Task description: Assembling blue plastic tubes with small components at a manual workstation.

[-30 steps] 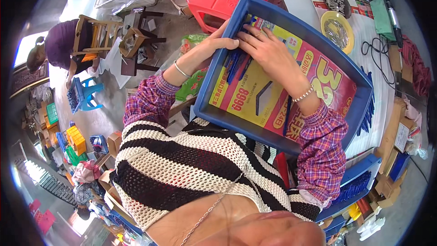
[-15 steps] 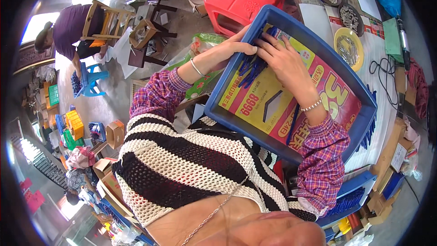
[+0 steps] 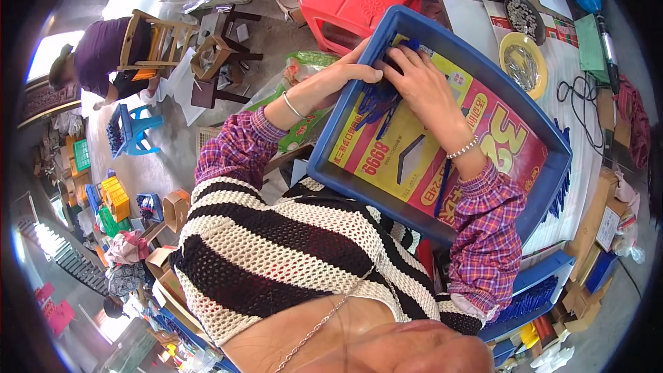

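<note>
A deep blue plastic tray (image 3: 476, 48) rests tilted across my lap, its bottom lined with a yellow and red printed sheet (image 3: 434, 166). My left hand (image 3: 345, 77) grips the tray's upper left rim, thumb over the edge and fingers outside. Inside that same corner, my right hand (image 3: 423, 90) has its fingers bent down over a bunch of thin blue pen-like sticks (image 3: 375, 109); its fingertips are partly hidden among them. One single blue stick (image 3: 443, 183) lies apart on the sheet, near my right wrist.
On the table to the right are a yellow bowl (image 3: 523, 62) of small metallic-looking parts, dark bowls (image 3: 523, 16) and a black cable (image 3: 583, 107). A red stool (image 3: 362, 0) stands beyond the tray. Below right sits a blue crate (image 3: 563, 262) of blue sticks. Another person (image 3: 114, 48) bends at far left.
My right hand has shifted slightly left and its fingers bend further into the sticks, which lie more bunched. My left hand keeps the rim. The person at far left has moved an arm.
</note>
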Demonstrator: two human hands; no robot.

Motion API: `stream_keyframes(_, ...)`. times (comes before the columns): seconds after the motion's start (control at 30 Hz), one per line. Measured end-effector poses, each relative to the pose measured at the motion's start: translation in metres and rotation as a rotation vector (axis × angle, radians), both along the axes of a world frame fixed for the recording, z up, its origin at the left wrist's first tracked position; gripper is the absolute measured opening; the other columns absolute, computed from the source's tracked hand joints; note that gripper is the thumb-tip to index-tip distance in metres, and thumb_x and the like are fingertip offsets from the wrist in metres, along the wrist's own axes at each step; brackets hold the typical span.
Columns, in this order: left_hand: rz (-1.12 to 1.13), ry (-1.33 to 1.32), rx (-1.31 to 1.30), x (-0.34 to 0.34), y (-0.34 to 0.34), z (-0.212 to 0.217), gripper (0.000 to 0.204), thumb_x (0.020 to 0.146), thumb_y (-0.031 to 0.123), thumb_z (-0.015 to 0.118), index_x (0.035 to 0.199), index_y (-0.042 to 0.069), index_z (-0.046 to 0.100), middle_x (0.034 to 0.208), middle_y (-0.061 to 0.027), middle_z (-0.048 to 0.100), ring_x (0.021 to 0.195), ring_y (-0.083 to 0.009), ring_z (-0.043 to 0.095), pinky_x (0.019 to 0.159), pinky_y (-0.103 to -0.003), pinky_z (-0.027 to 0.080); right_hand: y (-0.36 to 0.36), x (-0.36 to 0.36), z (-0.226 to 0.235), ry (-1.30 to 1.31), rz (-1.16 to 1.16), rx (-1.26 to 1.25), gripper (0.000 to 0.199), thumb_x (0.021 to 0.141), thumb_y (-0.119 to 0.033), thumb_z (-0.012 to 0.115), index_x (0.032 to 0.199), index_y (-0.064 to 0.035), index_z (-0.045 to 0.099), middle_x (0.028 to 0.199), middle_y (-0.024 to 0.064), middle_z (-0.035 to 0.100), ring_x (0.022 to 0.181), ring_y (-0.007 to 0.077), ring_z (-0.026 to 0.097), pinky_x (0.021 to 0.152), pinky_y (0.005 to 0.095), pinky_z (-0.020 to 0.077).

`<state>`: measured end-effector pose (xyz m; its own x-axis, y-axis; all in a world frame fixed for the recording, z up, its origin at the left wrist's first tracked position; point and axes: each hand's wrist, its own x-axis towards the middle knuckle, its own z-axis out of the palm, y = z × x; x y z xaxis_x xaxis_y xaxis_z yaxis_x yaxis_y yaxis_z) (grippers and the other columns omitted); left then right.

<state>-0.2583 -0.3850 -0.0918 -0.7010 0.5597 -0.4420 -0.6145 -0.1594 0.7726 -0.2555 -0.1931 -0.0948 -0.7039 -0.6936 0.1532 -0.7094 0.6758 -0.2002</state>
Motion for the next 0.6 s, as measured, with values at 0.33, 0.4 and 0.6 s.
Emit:
stream_keyframes(0.33,0.009,-0.007,0.018,0.001,0.002,0.001,0.073,0.078,0.012,0.057,0.143,0.013,0.023,0.124,-0.0070,0.043,0.110,-0.0140,0.046,0.094,-0.031,0.040,0.007,-0.001,-0.006,0.045,0.007,0.022,0.038,0.076,-0.004,0.050,0.114,-0.0098,0.054,0.128,0.0034,0.047,0.124,0.0237,0.040,0.103,0.0459,0.0356)
stream_keyframes(0.4,0.014,-0.009,0.021,0.001,0.004,0.005,0.074,0.077,0.012,0.057,0.143,0.013,0.023,0.124,-0.0070,0.043,0.110,-0.0141,0.045,0.094,-0.031,0.040,0.008,0.000,-0.005,0.043,0.017,0.028,0.038,0.076,-0.004,0.050,0.114,-0.0097,0.054,0.128,0.0033,0.047,0.125,0.0234,0.040,0.103,0.0467,0.0350)
stream_keyframes(0.6,0.016,-0.024,-0.008,0.000,0.003,0.005,0.075,0.076,0.011,0.058,0.143,0.013,0.024,0.122,-0.0065,0.045,0.109,-0.0148,0.046,0.092,-0.030,0.041,0.005,-0.002,0.006,-0.049,0.026,0.033,0.042,0.072,0.000,0.054,0.114,-0.0088,0.054,0.125,0.0033,0.049,0.123,0.0234,0.041,0.103,0.0476,0.0347)
